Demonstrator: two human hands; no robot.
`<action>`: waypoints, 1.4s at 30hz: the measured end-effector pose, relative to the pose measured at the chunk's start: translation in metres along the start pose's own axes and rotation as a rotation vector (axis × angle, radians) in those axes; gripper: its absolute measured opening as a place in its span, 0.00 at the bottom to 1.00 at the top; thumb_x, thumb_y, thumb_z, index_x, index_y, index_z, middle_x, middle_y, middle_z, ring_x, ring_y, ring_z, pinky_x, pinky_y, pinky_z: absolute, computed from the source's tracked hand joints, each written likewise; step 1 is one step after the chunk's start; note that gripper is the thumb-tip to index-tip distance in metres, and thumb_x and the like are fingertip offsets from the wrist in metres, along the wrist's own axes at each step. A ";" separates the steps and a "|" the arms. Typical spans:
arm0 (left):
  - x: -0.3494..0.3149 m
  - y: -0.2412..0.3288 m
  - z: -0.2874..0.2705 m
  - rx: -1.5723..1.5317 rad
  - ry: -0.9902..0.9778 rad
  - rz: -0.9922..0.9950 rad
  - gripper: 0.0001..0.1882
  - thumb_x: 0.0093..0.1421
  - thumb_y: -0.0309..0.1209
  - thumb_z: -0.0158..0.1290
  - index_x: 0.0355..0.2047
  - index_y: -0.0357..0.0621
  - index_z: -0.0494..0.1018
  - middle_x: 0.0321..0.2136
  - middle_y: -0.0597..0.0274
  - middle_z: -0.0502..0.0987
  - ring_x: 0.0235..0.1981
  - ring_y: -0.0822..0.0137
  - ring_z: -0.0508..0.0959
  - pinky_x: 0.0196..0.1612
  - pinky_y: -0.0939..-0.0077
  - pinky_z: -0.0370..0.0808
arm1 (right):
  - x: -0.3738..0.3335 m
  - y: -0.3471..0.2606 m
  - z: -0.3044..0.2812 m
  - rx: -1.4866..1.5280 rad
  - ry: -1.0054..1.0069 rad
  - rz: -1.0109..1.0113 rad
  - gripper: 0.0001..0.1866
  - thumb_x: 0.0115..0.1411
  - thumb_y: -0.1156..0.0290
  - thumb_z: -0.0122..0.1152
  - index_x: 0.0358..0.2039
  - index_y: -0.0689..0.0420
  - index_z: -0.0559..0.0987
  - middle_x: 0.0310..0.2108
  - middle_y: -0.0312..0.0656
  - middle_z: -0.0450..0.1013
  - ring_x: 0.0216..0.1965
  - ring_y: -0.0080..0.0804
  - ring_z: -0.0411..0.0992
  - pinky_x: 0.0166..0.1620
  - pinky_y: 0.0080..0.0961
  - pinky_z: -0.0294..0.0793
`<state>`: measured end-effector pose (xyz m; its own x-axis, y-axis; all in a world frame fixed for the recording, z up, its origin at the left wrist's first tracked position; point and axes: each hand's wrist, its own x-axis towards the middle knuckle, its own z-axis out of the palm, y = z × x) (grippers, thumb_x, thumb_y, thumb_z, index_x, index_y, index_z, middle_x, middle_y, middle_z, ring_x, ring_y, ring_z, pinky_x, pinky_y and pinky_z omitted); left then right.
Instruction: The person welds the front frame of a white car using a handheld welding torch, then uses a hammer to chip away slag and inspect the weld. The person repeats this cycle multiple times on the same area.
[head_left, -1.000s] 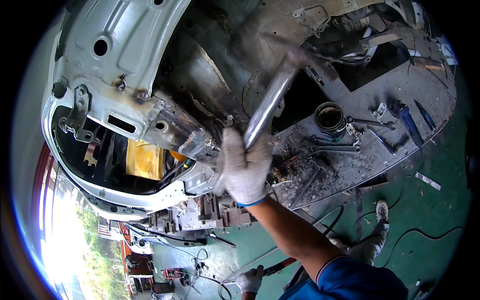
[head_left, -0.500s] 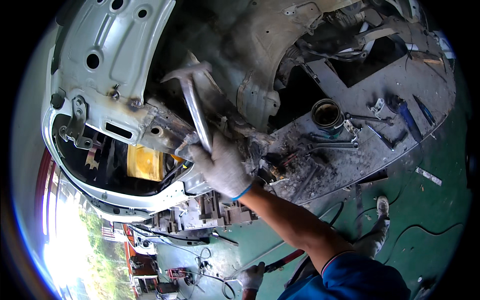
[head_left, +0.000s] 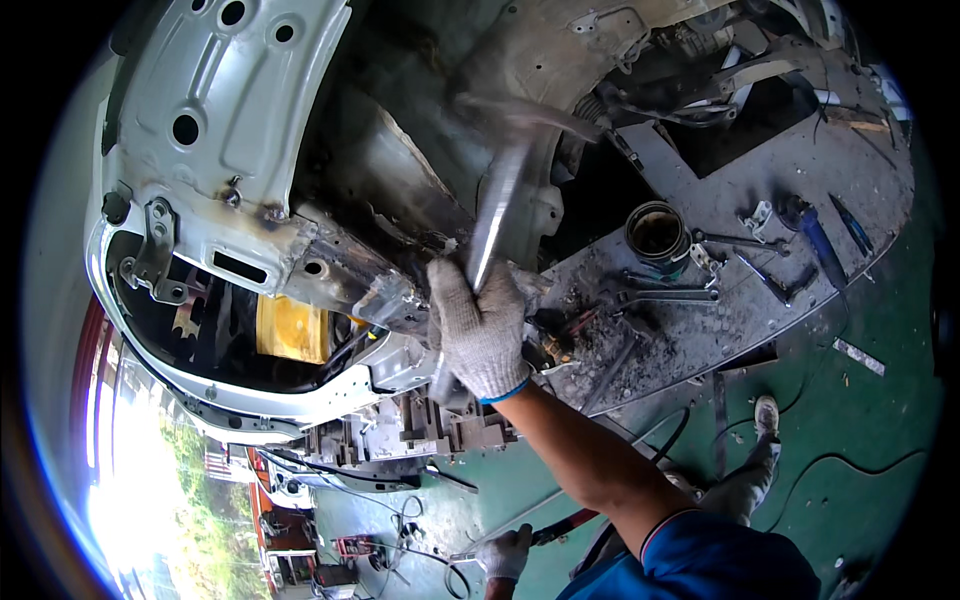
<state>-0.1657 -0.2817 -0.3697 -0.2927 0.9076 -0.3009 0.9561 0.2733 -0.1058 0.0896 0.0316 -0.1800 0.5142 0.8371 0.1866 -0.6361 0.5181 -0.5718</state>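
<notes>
My right hand [head_left: 480, 335], in a pale knitted glove, is closed around the metal handle of a hammer [head_left: 492, 225]. The hammer's long head [head_left: 530, 115] is raised and smeared by motion. Beneath it lies the scorched, torn metal rail [head_left: 375, 280] of a pale car body [head_left: 240, 120]. My left hand [head_left: 505, 553], also gloved, is low in the picture and closed on a long tool with a red-and-black handle [head_left: 565, 525]. How its fingers wrap is partly hidden.
On the grey bench plate [head_left: 730, 310] stand an open can [head_left: 655, 232], wrenches [head_left: 740, 240] and a blue angle grinder [head_left: 820, 245]. A yellow container [head_left: 290, 328] sits inside the car's front. Cables [head_left: 850, 458] trail over the green floor beside a pale shoe [head_left: 766, 415].
My right hand has moved to the right with the hammer. Its head has swung right, from over the damaged rail toward the wheel arch. My left hand stays about where it was.
</notes>
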 end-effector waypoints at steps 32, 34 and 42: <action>0.009 0.015 -0.006 0.201 -0.026 0.199 0.31 0.68 0.59 0.45 0.23 0.50 0.83 0.23 0.52 0.83 0.28 0.42 0.82 0.35 0.45 0.77 | -0.011 -0.005 -0.023 -0.279 -0.425 0.081 0.17 0.70 0.57 0.64 0.40 0.59 0.75 0.27 0.51 0.75 0.27 0.42 0.75 0.33 0.39 0.73; 0.007 0.020 -0.004 0.063 0.107 0.134 0.31 0.66 0.58 0.50 0.19 0.46 0.81 0.19 0.49 0.80 0.24 0.42 0.80 0.31 0.45 0.75 | -0.019 0.003 -0.078 -0.312 -0.452 0.212 0.19 0.69 0.55 0.64 0.39 0.60 0.75 0.26 0.50 0.74 0.27 0.41 0.75 0.33 0.39 0.72; -0.028 0.026 0.022 -0.032 0.189 0.043 0.30 0.62 0.52 0.56 0.12 0.42 0.76 0.11 0.47 0.73 0.12 0.44 0.73 0.20 0.49 0.67 | -0.084 0.080 -0.450 -1.444 -0.124 0.470 0.19 0.60 0.51 0.66 0.41 0.54 0.81 0.31 0.52 0.82 0.34 0.51 0.82 0.38 0.50 0.79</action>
<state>-0.1328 -0.3069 -0.3846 -0.2465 0.9616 -0.1205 0.9685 0.2401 -0.0657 0.2542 -0.0762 -0.6013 0.3352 0.9191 -0.2072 0.4035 -0.3388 -0.8499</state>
